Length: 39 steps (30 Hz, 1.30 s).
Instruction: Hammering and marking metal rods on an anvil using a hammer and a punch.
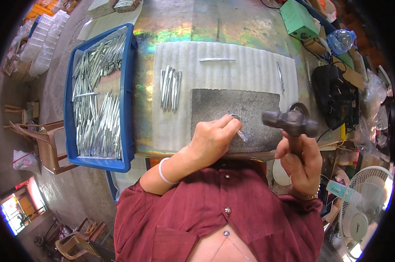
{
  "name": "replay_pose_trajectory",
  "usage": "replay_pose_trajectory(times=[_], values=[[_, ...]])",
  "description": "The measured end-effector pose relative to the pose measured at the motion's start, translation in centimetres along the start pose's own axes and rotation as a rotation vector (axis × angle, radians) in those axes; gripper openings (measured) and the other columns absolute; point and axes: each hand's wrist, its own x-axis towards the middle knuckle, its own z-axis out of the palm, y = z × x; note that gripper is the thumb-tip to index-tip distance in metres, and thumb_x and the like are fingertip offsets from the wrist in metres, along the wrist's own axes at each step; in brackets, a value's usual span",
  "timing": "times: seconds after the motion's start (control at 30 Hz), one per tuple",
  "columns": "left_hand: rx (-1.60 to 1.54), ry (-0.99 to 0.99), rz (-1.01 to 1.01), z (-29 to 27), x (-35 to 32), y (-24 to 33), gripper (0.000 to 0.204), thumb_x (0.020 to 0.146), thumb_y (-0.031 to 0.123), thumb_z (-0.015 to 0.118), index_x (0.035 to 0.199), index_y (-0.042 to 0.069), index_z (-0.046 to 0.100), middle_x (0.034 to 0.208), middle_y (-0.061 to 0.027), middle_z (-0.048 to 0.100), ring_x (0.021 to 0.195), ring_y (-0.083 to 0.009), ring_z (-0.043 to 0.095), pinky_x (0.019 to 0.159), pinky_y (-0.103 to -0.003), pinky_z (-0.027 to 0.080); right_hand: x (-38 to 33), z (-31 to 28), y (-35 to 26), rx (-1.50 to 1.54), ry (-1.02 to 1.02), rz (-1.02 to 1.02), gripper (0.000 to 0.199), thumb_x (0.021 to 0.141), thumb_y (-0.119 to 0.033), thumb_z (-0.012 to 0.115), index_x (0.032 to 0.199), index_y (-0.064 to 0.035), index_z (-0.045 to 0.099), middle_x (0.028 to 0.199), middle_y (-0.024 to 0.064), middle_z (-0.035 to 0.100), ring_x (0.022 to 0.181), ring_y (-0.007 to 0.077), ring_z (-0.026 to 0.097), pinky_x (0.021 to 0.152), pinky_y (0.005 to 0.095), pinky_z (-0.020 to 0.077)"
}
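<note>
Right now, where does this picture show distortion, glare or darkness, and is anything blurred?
Head view throughout: the outer edge of the blue tray bows; rainbow glare streaks the tabletop; the lower-left opening is washed out; the corners go black; the hammer in the right hand shows no obvious blur.

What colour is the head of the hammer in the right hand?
The hammer head is dark grey, seen best in the head view.

Hammer (291,122): one is showing
Slab (232,102): one is lying
Lone rods (217,60) on foam (245,78): two are lying
Fan (359,225): one is standing
</note>
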Motion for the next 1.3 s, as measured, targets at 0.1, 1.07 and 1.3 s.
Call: replay_pose_trajectory(times=[0.1,1.07,1.3], values=[[0.054,-0.024,0.021,-0.2,0.1,0.2,0.023,0.065,-0.004,0.055,0.086,0.006,0.052,0.074,-0.0069,0.052,0.063,-0.0261,0.06,0.049,-0.035,0.047,0.1,-0.5,-0.7,-0.338,-0.093,0.052,0.034,0.081,-0.001,0.063,0.113,0.0016,0.053,0.07,0.0027,0.056,0.056,0.0065,0.049,0.053,0.0205,0.0409],[0.011,-0.098,0.098,-0.6,0.5,-1.0,0.021,0.069,0.001,0.058,0.087,0.008,0.051,0.076,-0.0074,0.053,0.06,-0.0281,0.059,0.048,-0.037,0.047,0.0,-0.8,-1.5,-0.346,-0.149,-0.136,0.046,0.076,0.006,0.063,0.12,0.0016,0.051,0.097,0.017,0.064,0.08,0.0253,0.066,0.069,0.0307,0.0523],[0.01,-0.102,0.089,-0.6,0.6,-0.8,0.022,0.068,0.0,0.059,0.087,0.008,0.052,0.075,-0.007,0.052,0.059,-0.0279,0.058,0.047,-0.037,0.046,-0.6,-0.7,-1.3,-0.551,-0.176,-0.236,0.055,0.067,0.007,0.068,0.12,0.0016,0.053,0.08,0.0146,0.061,0.063,0.0274,0.062,0.055,0.0326,0.0499]])
